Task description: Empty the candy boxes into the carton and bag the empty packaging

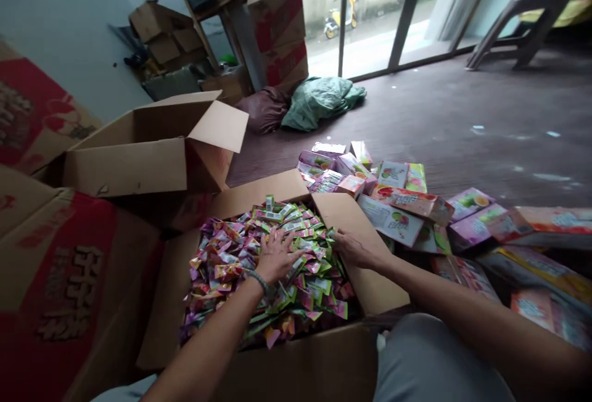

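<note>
Two bare hands, one open carton [309,362] heaped with small packets [231,272], too many to count.
Left hand [276,257]: one, palm down, fingers spread wide, resting on packets near the carton's middle, those packets directly beneath and around the fingers; no grip visible. Right hand [355,249]: one, at the carton's right edge, fingers drawn together, fingertips against green-edged packets; whether one is gripped, cannot tell. Printed boxes [391,220]: over a dozen, piled on the floor [439,118] beyond the right flap [377,278]. Sacks [321,103]: two, one green, one maroon.
</note>
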The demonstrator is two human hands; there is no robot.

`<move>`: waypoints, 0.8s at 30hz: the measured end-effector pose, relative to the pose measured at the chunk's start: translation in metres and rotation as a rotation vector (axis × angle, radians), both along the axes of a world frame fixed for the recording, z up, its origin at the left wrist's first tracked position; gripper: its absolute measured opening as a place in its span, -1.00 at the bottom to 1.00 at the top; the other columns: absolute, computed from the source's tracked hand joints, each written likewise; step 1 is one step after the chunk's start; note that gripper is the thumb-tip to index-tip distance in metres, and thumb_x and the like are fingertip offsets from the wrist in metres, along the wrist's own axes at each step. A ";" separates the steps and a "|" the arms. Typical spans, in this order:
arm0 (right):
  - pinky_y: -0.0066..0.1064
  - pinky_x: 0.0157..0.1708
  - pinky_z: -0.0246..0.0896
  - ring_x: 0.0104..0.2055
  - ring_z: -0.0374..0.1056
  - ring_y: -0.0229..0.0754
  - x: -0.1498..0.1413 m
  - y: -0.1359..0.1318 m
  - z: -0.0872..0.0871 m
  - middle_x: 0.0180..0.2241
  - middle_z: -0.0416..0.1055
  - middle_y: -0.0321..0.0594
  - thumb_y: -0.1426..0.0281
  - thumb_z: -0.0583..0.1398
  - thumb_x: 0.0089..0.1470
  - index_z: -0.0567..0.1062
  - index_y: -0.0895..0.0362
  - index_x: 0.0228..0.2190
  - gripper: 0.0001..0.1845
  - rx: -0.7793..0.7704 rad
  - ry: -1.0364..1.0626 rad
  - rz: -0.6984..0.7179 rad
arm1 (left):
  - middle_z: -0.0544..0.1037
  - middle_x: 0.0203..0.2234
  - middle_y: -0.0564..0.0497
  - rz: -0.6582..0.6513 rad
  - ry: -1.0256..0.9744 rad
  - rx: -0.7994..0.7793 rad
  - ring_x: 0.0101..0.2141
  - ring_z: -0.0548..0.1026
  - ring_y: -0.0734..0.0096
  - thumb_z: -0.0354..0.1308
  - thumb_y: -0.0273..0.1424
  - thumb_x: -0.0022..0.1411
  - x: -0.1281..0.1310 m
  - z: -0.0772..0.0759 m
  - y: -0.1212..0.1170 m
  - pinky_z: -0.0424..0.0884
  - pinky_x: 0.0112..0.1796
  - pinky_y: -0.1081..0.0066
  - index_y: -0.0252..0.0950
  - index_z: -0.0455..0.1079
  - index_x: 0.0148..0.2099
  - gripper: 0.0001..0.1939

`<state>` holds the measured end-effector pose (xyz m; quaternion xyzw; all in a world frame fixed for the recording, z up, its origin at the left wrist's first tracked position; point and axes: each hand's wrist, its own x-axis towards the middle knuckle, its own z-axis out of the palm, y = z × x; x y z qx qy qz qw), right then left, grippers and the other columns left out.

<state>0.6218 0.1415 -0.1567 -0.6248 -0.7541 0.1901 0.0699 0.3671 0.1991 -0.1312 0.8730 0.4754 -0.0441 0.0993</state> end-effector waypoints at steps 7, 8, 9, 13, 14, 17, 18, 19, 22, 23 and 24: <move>-0.15 -0.08 0.16 -0.06 0.30 0.08 -0.084 0.070 0.039 -0.01 0.34 0.10 0.28 0.11 0.19 0.41 0.17 -0.01 -0.63 0.174 -0.195 0.096 | 0.20 0.30 -0.15 0.022 0.013 0.147 0.30 0.10 0.01 0.09 -0.11 0.27 -0.091 0.004 -0.028 -0.06 0.28 -0.06 -0.10 0.12 0.37 -0.34; -0.07 -0.01 0.12 0.04 0.25 0.14 -0.103 0.082 0.045 0.07 0.29 0.13 0.20 0.12 0.19 0.38 0.15 0.05 -0.55 0.242 -0.201 0.116 | 0.16 0.32 -0.18 0.048 0.015 0.215 0.32 0.05 0.00 0.10 -0.14 0.27 -0.102 0.006 -0.027 -0.11 0.29 -0.05 -0.12 0.11 0.38 -0.33; 0.01 0.06 0.06 0.13 0.17 0.20 -0.123 0.094 0.049 0.15 0.22 0.13 0.14 0.12 0.19 0.35 0.11 0.10 -0.48 0.309 -0.190 0.159 | 0.10 0.34 -0.19 0.083 0.020 0.281 0.34 -0.03 -0.02 0.10 -0.14 0.27 -0.112 0.008 -0.025 -0.18 0.30 -0.07 -0.11 0.10 0.39 -0.32; 0.23 0.20 -0.28 0.34 -0.20 0.28 -0.178 0.141 0.042 0.32 0.03 -0.07 -0.02 0.10 0.16 0.32 -0.05 0.18 -0.38 0.372 -0.164 0.383 | -0.02 0.40 -0.06 0.226 0.074 0.288 0.38 -0.30 -0.09 0.05 0.02 0.25 -0.146 0.004 -0.001 -0.41 0.24 -0.27 0.08 0.02 0.39 -0.29; 0.27 0.20 -0.34 0.34 -0.22 0.30 -0.181 0.149 0.033 0.31 0.07 -0.08 -0.06 0.09 0.14 0.34 -0.06 0.18 -0.35 0.321 -0.179 0.378 | -0.03 0.40 -0.03 0.268 0.089 0.231 0.38 -0.32 -0.11 0.02 0.04 0.25 -0.152 -0.002 0.006 -0.40 0.22 -0.30 0.10 0.03 0.38 -0.31; 0.32 0.16 -0.30 0.31 -0.16 0.33 -0.165 0.157 -0.005 0.23 0.20 -0.03 -0.14 0.06 0.12 0.37 -0.04 0.16 -0.30 0.188 -0.223 0.256 | -0.07 0.41 -0.04 0.390 0.120 0.087 0.37 -0.31 -0.15 -0.09 0.05 0.30 -0.165 -0.026 0.022 -0.34 0.19 -0.36 0.07 0.05 0.38 -0.35; 0.32 0.14 -0.25 0.30 -0.14 0.33 -0.154 0.155 -0.017 0.21 0.22 -0.02 -0.14 0.04 0.12 0.37 -0.05 0.15 -0.31 0.169 -0.229 0.209 | -0.09 0.41 -0.07 0.413 0.131 0.074 0.37 -0.30 -0.15 -0.11 0.03 0.32 -0.166 -0.035 0.025 -0.36 0.19 -0.37 0.05 0.03 0.39 -0.36; 0.31 0.12 -0.19 0.29 -0.12 0.33 -0.142 0.150 -0.029 0.20 0.23 -0.01 -0.15 0.01 0.14 0.37 -0.06 0.15 -0.31 0.158 -0.229 0.168 | -0.09 0.41 -0.09 0.419 0.143 0.075 0.37 -0.30 -0.15 -0.12 0.01 0.34 -0.167 -0.044 0.026 -0.39 0.18 -0.37 0.02 0.01 0.40 -0.36; 0.29 0.08 -0.09 0.24 -0.06 0.31 -0.116 0.136 -0.052 0.19 0.21 0.00 -0.19 -0.10 0.16 0.35 -0.10 0.15 -0.29 0.146 -0.221 0.064 | -0.10 0.41 -0.13 0.379 0.168 0.085 0.37 -0.34 -0.15 -0.09 -0.01 0.33 -0.167 -0.063 0.031 -0.53 0.15 -0.37 -0.03 -0.04 0.42 -0.33; 0.30 0.09 -0.09 0.23 -0.04 0.30 -0.113 0.135 -0.057 0.19 0.20 0.00 -0.19 -0.12 0.16 0.34 -0.10 0.16 -0.27 0.142 -0.223 0.045 | -0.10 0.41 -0.14 0.378 0.167 0.081 0.37 -0.35 -0.16 -0.10 -0.01 0.33 -0.167 -0.068 0.033 -0.55 0.15 -0.37 -0.04 -0.05 0.42 -0.32; 0.32 0.10 -0.11 0.22 -0.02 0.29 -0.112 0.135 -0.060 0.19 0.20 0.00 -0.19 -0.13 0.17 0.34 -0.10 0.16 -0.27 0.138 -0.227 0.037 | -0.10 0.41 -0.14 0.384 0.159 0.075 0.37 -0.35 -0.16 -0.12 0.00 0.34 -0.166 -0.073 0.037 -0.54 0.15 -0.37 -0.04 -0.05 0.42 -0.32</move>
